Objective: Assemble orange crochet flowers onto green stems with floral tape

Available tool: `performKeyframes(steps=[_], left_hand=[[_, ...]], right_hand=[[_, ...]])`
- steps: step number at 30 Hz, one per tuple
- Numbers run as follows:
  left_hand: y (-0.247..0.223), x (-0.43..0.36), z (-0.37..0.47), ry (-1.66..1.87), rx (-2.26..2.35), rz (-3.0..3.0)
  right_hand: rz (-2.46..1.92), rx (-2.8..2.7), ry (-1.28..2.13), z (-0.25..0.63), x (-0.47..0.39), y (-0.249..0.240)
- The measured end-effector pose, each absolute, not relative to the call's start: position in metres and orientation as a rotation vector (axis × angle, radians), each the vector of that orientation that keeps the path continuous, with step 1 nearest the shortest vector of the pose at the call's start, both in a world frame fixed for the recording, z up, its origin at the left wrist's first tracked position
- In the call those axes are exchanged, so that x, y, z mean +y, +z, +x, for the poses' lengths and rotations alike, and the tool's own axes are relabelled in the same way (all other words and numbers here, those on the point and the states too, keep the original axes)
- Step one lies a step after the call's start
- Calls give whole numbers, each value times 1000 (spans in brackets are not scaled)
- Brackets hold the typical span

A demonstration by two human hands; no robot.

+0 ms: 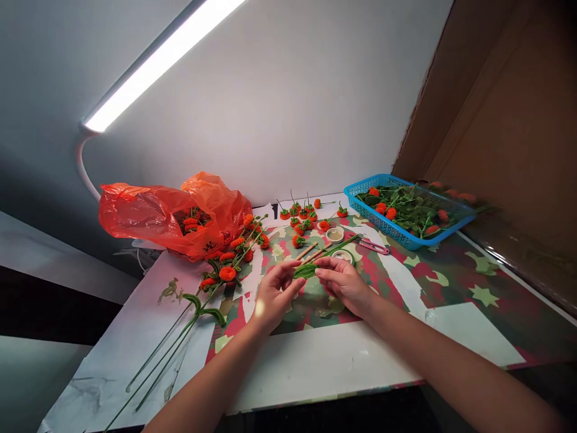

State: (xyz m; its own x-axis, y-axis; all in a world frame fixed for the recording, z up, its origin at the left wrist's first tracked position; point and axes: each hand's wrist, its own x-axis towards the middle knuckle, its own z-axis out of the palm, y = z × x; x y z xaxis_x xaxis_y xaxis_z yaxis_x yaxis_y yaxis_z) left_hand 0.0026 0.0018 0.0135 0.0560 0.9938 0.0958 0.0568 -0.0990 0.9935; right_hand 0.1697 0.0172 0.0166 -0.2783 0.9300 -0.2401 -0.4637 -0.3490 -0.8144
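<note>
head view: pinching green leaf [305, 272] between left hand [276, 294] and right hand [347, 285], likely creasing it if squeezed too hard.

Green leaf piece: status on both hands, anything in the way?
Left hand fingers at leaf piece's left end. Right hand pinching right end. Wooden sticks, tape rolls close beyond; nothing visible blocking between hands.

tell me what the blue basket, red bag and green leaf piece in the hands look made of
Blue basket: likely moulded plastic, slight sheen, from its even lattice walls. Red bag: thin, glossy plastic film, creased and partly see-through. Green leaf piece: perhaps matte chenille stems, from its ridged strips; fabric is possible.
</note>
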Motion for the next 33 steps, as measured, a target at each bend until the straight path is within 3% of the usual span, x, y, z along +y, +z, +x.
performKeyframes(steps=[9,18,33], left_hand=[[12,3,0,1280,1175,1365],[18,2,3,1104,1144,1188],[18,5,3,1114,1083,1019]], right_hand=[[-865,-1160,1496,168,17,13],[-869,-1214,1512,167,16,12],[-901,-1192,1497,166,17,12]])
